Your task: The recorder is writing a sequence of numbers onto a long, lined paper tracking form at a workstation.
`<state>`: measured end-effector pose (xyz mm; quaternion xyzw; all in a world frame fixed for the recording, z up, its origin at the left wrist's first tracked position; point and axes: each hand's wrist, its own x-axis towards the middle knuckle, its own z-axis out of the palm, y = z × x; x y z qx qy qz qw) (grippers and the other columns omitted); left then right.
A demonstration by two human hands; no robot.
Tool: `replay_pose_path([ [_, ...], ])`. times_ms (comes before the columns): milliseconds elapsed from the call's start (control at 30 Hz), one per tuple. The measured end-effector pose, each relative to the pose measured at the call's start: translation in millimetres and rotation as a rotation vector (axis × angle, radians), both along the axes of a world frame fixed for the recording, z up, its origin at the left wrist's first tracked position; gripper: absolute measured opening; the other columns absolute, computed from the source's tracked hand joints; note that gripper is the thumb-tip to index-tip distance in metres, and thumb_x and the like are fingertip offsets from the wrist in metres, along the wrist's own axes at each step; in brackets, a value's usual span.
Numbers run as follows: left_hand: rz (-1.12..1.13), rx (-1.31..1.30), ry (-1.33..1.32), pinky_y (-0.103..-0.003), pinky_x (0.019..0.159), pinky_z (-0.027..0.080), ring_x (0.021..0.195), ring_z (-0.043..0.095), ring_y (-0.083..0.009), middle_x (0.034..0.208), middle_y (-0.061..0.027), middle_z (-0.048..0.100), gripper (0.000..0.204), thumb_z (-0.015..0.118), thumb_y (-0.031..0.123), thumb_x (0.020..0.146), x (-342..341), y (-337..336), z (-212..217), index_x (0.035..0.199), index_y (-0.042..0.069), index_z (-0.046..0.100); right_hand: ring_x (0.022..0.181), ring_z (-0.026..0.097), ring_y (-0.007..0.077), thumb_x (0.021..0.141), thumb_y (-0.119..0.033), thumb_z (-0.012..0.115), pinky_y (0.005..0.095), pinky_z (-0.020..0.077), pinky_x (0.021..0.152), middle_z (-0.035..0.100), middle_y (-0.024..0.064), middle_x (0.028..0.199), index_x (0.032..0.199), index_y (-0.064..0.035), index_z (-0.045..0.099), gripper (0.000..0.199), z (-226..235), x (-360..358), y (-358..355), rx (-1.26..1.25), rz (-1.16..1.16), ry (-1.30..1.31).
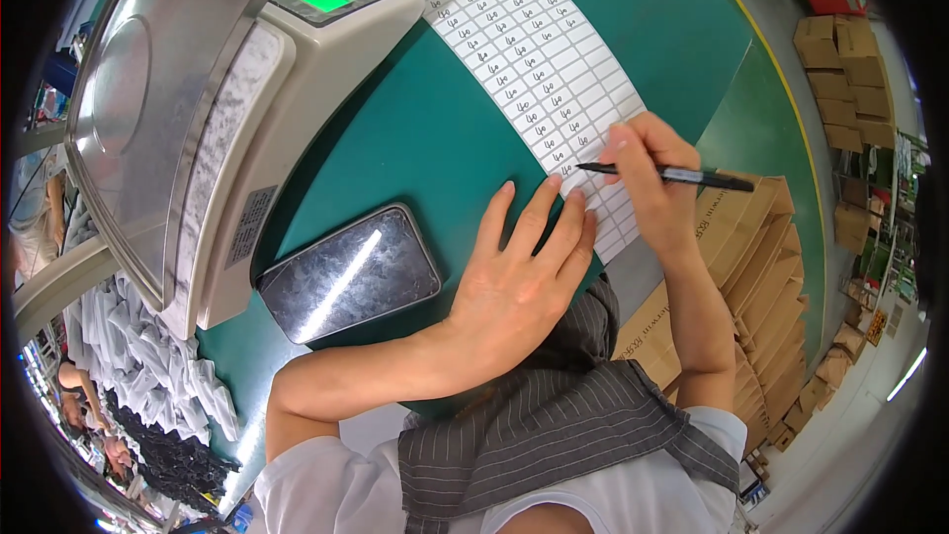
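A long sheet of white labels (593,69) runs in a grid down the green table, and many of its cells carry handwritten black marks. My right hand (647,168) is closed around a black marker (682,176), whose tip points left, at or just above a cell near the marked ones. My left hand (524,277) lies flat with fingers spread, its fingertips on the sheet's lower left edge. Left of that hand, a dark smartphone (351,272) rests on the table, its screen reflecting a streak of light.
A weighing scale (267,89) with a clear cover and green displays stands at the left on the green table (395,129). Folded brown cartons (761,287) stand at my right. Stacked boxes (845,79) line the far right. Grey-white fabric pieces (148,356) lie at the lower left.
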<state>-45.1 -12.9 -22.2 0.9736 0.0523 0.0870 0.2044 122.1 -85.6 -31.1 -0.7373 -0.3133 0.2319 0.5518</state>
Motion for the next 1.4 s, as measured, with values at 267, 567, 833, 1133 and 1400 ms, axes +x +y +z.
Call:
replay_pose_path([
  [267,0.004,0.008,-0.004,-0.054,0.103,0.032,0.125,0.045,-0.0312,0.127,-0.0129,0.054,0.042,0.061,0.009,0.077,1,-1,1,0.118,0.003,0.061,0.055,0.044,0.0024,0.090,-0.011,0.062,0.0212,0.0344,0.049,0.057,-0.0016,0.060,0.072,0.0006,0.059,0.022,-7,13,-7,0.016,0.015,-0.095],
  [567,0.010,0.011,-0.005,-0.054,0.103,0.032,0.125,0.046,-0.0308,0.127,-0.0124,0.054,0.041,0.063,0.009,0.076,1,-1,1,0.117,0.003,0.062,0.054,0.041,0.0021,0.089,-0.009,0.063,0.0218,0.0317,0.047,0.055,-0.0004,0.058,0.070,0.0015,0.056,0.022,-9,13,-5,0.030,-0.006,-0.079],
  [833,0.008,-0.007,0.000,-0.054,0.103,0.033,0.125,0.046,-0.0308,0.127,-0.0124,0.054,0.042,0.063,0.009,0.076,1,0,2,0.117,0.003,0.061,0.054,0.039,0.0023,0.089,-0.008,0.062,0.0223,0.0310,0.047,0.052,-0.0017,0.057,0.071,0.0015,0.056,0.021,-6,13,-6,-0.014,-0.004,-0.116],
  [1133,0.011,0.012,-0.016,-0.054,0.103,0.033,0.124,0.046,-0.0313,0.127,-0.0128,0.054,0.042,0.062,0.009,0.076,1,0,1,0.118,0.003,0.061,0.054,0.039,0.0021,0.090,-0.009,0.062,0.0219,0.0304,0.048,0.050,-0.0024,0.057,0.071,0.0012,0.056,0.022,-4,14,-5,-0.033,0.022,-0.103],
  [1400,-0.002,0.004,0.007,-0.054,0.103,0.033,0.125,0.046,-0.0312,0.127,-0.0130,0.054,0.042,0.062,0.009,0.077,0,1,3,0.118,0.003,0.061,0.054,0.039,0.0021,0.091,-0.009,0.060,0.0221,0.0309,0.047,0.052,-0.0022,0.058,0.071,0.0013,0.056,0.023,-6,12,-4,-0.016,-0.023,-0.112],
])
